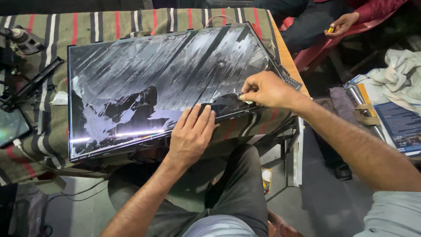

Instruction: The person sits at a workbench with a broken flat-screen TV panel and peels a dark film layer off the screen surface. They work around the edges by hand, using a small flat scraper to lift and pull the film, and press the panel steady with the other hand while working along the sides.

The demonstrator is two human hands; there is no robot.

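A large flat screen panel (144, 70) with a cracked, peeling glossy surface lies face up on a striped cloth (57, 26). My left hand (190, 134) rests flat, fingers together, on the panel's near edge. My right hand (265, 90) pinches a small pale scrap at the panel's near right corner, fingertips closed on it.
Black stands and a microphone-like tool (22, 39) lie at the left, with a lit tablet screen (11, 127). Another person's hand (342, 24) holds a small yellow object at the upper right. A pale cloth (394, 70) and printed papers (401, 125) lie at the right.
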